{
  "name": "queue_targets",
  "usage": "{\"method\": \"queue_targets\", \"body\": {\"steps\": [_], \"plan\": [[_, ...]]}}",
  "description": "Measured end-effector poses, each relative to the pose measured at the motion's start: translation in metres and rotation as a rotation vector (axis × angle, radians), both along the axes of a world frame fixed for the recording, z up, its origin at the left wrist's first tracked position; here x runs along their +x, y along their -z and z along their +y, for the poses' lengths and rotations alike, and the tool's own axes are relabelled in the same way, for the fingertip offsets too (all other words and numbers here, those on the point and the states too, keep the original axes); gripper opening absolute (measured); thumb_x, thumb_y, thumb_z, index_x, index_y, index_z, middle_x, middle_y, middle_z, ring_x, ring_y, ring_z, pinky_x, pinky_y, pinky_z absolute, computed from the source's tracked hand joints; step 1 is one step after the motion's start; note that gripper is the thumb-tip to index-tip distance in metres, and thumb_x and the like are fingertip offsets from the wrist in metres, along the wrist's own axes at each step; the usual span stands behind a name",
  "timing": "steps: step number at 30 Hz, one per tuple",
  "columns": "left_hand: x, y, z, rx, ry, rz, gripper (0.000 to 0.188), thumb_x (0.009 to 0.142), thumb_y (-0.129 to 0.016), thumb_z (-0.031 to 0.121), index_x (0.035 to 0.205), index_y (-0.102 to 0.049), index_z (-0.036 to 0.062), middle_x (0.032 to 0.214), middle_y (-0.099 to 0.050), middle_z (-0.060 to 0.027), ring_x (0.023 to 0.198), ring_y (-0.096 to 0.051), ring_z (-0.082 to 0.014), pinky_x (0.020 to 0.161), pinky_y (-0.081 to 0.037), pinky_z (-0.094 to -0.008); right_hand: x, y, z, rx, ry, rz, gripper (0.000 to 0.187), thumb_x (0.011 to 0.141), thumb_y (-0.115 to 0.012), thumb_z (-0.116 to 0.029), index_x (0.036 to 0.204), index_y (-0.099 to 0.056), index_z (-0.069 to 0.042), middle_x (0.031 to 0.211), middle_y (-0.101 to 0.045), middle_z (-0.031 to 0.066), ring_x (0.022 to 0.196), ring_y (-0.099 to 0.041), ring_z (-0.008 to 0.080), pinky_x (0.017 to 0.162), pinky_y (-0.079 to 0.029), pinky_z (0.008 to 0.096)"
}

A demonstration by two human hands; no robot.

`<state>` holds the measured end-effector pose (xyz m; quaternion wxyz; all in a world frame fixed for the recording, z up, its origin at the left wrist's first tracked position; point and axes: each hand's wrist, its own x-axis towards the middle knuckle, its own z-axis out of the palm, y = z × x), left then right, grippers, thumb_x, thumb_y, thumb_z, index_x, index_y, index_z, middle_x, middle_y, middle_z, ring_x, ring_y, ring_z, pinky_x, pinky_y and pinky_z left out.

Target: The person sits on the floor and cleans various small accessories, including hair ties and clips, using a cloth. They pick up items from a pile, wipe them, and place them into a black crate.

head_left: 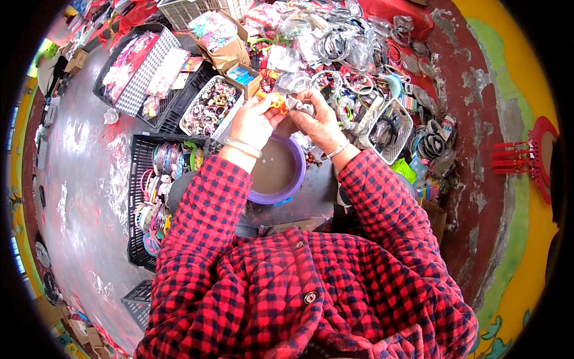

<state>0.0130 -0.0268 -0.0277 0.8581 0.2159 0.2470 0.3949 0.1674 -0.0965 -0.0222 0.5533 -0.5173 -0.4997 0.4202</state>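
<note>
Both my hands are raised close together over the far rim of a purple basin (301,164), which holds murky brownish water. My left hand (251,124) pinches a small orange-and-yellow item (275,102); its exact kind is too small to make out. Between the thumb and fingers of my right hand (321,122) is a crumpled grey cloth (301,106), which meets or nearly meets the orange item. I cannot tell whether the two touch.
Beyond the basin lies a heap of bagged headbands (335,48). White baskets of hair accessories stand left (185,122) and right (406,134). A black crate (136,197) of hairbands sits beside my left arm. A small box (243,78) with blue packets stands behind my left hand.
</note>
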Motion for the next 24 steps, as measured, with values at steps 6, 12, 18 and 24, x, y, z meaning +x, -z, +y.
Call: {"method": "queue_targets", "body": {"steps": [6,12,18,24], "plan": [[0.002,-0.004,-0.001,0.003,0.055,-0.025,0.019,0.089,-0.045,0.011,0.106,-0.049,0.0028,0.095,-0.057,-0.0095,0.088,-0.058,-0.0205,0.078,-0.05,-0.0331,0.003,-0.012,-0.004,-0.149,-0.026,0.519,0.014,0.082,-0.056,-0.009,0.094,-0.05,-0.01,0.075,-0.053,-0.0027,0.061,-0.047,0.004,0.051,-0.037,0.0179],[-0.006,-0.015,0.004,-0.044,0.001,-0.105,0.014,0.087,-0.05,0.011,0.098,-0.052,0.0034,0.09,-0.059,-0.0089,0.082,-0.059,-0.0203,0.075,-0.052,-0.0336,0.042,0.002,0.015,-0.113,0.129,0.864,0.016,0.084,-0.051,-0.009,0.099,-0.055,-0.004,0.089,-0.06,0.0051,0.078,-0.059,0.0161,0.069,-0.048,0.0281],[-0.012,-0.012,0.013,-0.039,-0.034,-0.075,0.024,0.088,-0.047,0.016,0.104,-0.051,-0.0016,0.097,-0.058,-0.0125,0.086,-0.059,-0.0223,0.079,-0.05,-0.0343,0.035,-0.019,-0.002,-0.144,-0.277,0.218,0.034,0.087,-0.053,-0.022,0.116,-0.049,-0.003,0.092,-0.057,0.0018,0.078,-0.055,0.0089,0.068,-0.045,0.0229],[-0.01,-0.015,0.009,-0.076,-0.015,-0.107,0.027,0.087,-0.051,0.02,0.106,-0.051,0.0002,0.097,-0.058,-0.0106,0.086,-0.058,-0.0212,0.079,-0.049,-0.0328,0.021,-0.049,-0.009,-0.269,-0.38,0.147,0.024,0.082,-0.062,-0.019,0.1,-0.055,-0.006,0.069,-0.052,-0.0058,0.056,-0.044,0.0012,0.047,-0.032,0.017]]}}
